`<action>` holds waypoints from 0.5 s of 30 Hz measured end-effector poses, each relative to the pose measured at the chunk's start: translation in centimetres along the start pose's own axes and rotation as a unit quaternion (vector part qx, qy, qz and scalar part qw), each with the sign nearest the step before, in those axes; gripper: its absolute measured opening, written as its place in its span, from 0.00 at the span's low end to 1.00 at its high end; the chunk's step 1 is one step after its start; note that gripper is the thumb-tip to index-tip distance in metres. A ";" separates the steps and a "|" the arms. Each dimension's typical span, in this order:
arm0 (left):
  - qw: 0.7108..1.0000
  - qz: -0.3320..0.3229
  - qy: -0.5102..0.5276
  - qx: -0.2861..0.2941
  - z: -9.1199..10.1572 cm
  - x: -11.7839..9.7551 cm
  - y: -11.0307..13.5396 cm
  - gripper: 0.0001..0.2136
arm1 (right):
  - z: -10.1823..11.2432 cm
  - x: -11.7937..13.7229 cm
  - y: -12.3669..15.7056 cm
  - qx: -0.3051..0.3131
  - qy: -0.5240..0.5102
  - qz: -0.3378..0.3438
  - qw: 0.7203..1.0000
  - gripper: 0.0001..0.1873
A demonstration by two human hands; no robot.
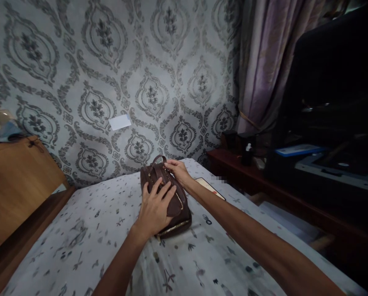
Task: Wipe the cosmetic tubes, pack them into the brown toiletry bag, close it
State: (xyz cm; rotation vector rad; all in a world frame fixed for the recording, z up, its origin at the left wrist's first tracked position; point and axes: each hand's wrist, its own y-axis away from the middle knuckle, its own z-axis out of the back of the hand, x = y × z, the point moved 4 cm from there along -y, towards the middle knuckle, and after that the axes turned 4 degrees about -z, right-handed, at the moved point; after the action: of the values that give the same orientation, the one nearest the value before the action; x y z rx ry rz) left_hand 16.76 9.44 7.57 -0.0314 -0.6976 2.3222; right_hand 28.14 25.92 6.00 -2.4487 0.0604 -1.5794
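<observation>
A dark brown bag [182, 199] with gold zippers and a top loop handle lies on the patterned bed sheet. Across its near side my left hand [155, 205] rests flat, fingers spread over the front. My right hand [177, 169] is at the far upper end, close to the handle, with thumb and fingers pinched by the end of a zipper. What sits between those fingertips is too small to make out. Partly behind my right forearm, a phone-like flat device [213, 189] with a lit screen lies on the sheet.
A wooden headboard-like panel [20, 189] borders the bed on the left. Patterned wallpaper bearing a white paper [120, 122] rises behind. At right stand a dark red cabinet [233, 164], a small bottle [247, 154], a blue-edged box [299, 150] and a purple curtain [264, 61].
</observation>
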 end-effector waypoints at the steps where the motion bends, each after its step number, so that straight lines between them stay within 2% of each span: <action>1: 1.000 0.000 0.001 0.001 0.0 0.0 0.0 0.28 | 0.0 0.1 0.2 0.004 0.005 -0.001 1.000 0.14; 8: 1.000 -0.002 -0.002 0.005 -0.1 0.1 0.0 0.29 | 0.0 0.5 0.9 0.018 0.023 -0.010 1.000 0.14; 15: 1.000 -0.009 0.002 -0.005 -0.1 0.2 0.1 0.29 | 0.4 0.9 2.3 -0.009 0.037 0.015 0.999 0.17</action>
State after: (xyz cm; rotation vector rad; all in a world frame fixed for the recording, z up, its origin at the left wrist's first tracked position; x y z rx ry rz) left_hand 16.63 9.57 7.43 -0.0348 -0.7036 2.3015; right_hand 29.06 23.56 6.14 -2.3906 0.1232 -1.6629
